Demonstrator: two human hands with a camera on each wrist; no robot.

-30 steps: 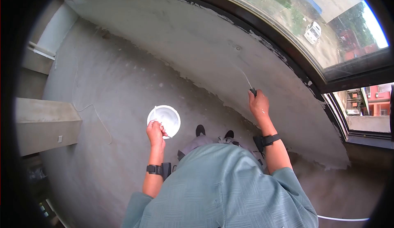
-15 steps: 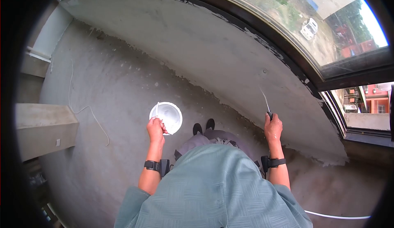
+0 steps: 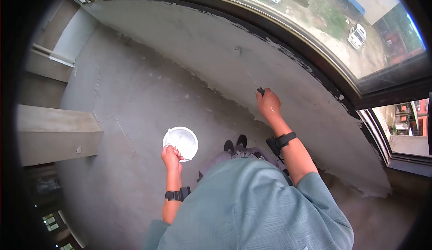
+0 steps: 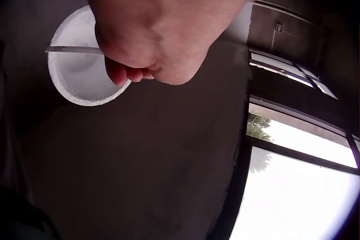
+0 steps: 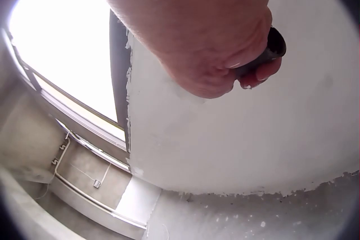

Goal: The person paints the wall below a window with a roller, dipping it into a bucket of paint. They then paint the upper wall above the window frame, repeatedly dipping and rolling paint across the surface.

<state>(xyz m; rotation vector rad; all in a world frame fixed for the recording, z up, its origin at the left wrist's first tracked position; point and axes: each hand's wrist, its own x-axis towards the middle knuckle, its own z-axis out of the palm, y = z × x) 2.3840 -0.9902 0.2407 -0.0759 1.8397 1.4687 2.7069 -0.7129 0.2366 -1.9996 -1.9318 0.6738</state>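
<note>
My left hand [image 3: 171,158] grips the handle of a white plastic bucket [image 3: 185,138], which hangs beside the legs. The left wrist view shows curled fingers over part of the bucket's rim [image 4: 90,102] and the pale handle strip [image 4: 73,50] crossing its mouth. Held out against the low wall [image 3: 193,43] under the window, my right hand [image 3: 269,102] grips a putty knife by its black handle [image 3: 260,91]; its thin blade shows as a faint line over the wall. In the right wrist view the handle's black end [image 5: 275,43] sticks out of the fist, and the blade is hidden.
A window frame [image 3: 310,65] with ragged plaster edges runs above the low wall. Grey concrete floor [image 3: 126,83] with pale specks spreads to the left, where a thin cable [image 3: 118,119] lies by a square pillar [image 3: 58,146]. Black shoes [image 3: 242,140] stand close to the wall.
My right hand with the putty knife drew back toward the right, then swept forward and left along the wall. The left hand and bucket stay nearly in place; the view has turned slightly.
</note>
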